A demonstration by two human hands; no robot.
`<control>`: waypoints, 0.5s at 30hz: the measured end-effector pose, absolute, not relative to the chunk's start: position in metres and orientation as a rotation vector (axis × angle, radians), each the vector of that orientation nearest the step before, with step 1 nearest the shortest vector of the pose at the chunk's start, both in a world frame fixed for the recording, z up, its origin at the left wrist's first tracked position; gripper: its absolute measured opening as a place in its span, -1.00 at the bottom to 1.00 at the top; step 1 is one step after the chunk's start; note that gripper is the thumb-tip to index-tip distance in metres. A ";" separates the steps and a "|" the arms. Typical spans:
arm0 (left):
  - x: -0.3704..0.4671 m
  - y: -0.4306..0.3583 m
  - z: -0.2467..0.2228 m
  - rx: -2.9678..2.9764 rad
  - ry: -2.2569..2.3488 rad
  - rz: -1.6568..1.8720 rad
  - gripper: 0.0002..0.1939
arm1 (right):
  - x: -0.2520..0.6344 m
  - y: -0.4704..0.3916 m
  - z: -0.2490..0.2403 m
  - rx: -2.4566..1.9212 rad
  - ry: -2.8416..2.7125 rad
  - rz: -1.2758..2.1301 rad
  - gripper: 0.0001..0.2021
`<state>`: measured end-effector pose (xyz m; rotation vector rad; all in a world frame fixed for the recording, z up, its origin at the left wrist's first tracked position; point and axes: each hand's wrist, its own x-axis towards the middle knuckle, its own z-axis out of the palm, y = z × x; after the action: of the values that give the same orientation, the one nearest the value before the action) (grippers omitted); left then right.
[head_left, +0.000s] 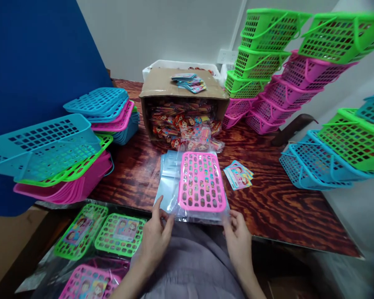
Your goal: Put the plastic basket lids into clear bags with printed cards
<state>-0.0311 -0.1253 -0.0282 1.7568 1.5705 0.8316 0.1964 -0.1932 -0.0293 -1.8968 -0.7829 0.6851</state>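
Observation:
A pink plastic lattice basket piece (202, 182), either a lid or a basket bottom, lies in front of me inside a clear plastic bag (198, 218) at the table's front edge. Colourful items show through its holes. At the bag's near left corner is my left hand (157, 232), its thumb and fingers closed on the plastic edge. My right hand (238, 234) pinches the near right corner. Under the left side of the bag lie silvery-blue flat bags (168, 182). Printed cards (238, 175) rest on the wood just right of the pink piece.
An open cardboard box (146, 112) of small printed packets stands behind, with cards (190, 82) on top. Basket stacks rise at right (264, 62) and left (62, 166). Bagged baskets (121, 234) lie low at left. A brown tape-dispenser-like object (294, 128) sits right.

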 end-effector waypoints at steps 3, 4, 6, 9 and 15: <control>-0.023 -0.127 -0.028 1.587 1.557 0.801 -0.30 | 0.188 -0.188 -0.034 -1.821 -0.689 0.750 -0.57; -0.022 -0.126 -0.028 1.561 1.542 0.809 -0.32 | 0.186 -0.187 -0.036 -1.818 -0.683 0.737 -0.59; -0.023 -0.124 -0.029 1.553 1.522 0.819 -0.34 | 0.186 -0.186 -0.037 -1.804 -0.668 0.714 -0.62; -0.031 -0.124 -0.032 1.681 1.535 0.739 -0.39 | 0.195 -0.192 -0.035 -1.794 -0.697 0.727 -0.64; -0.033 -0.135 -0.025 2.341 1.505 1.057 -0.31 | 0.267 -0.192 -0.011 -1.906 -0.882 0.822 -0.57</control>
<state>-0.0330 -0.1348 -0.0254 2.3409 1.5048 1.0568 0.2672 -0.1920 -0.0107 -1.9057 -0.8816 0.8222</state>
